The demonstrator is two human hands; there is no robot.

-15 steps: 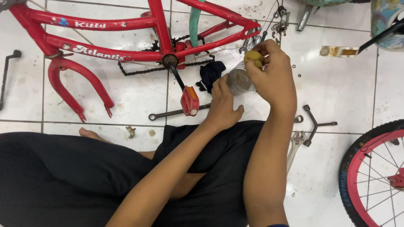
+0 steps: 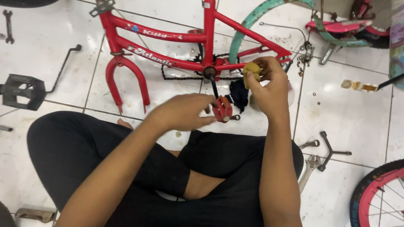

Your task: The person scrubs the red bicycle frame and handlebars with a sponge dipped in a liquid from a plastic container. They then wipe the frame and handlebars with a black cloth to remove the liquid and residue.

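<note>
Head view: red pedal (image 2: 222, 108) on its black crank (image 2: 213, 86), low against the red bicycle frame (image 2: 168, 46) on white floor tiles (image 2: 345, 109).
Left hand (image 2: 183, 111) curled over the pedal's near side, fingers touching it; right hand (image 2: 269, 84) just beside, pinching a yellow lump (image 2: 251, 71) between thumb and fingertips. Dark rag (image 2: 239, 94) lying between pedal and right hand. Farther out: loose black pedal (image 2: 21, 90) well to the left, wrenches (image 2: 320, 153) to the right near a pink-rimmed wheel (image 2: 381, 191).
</note>
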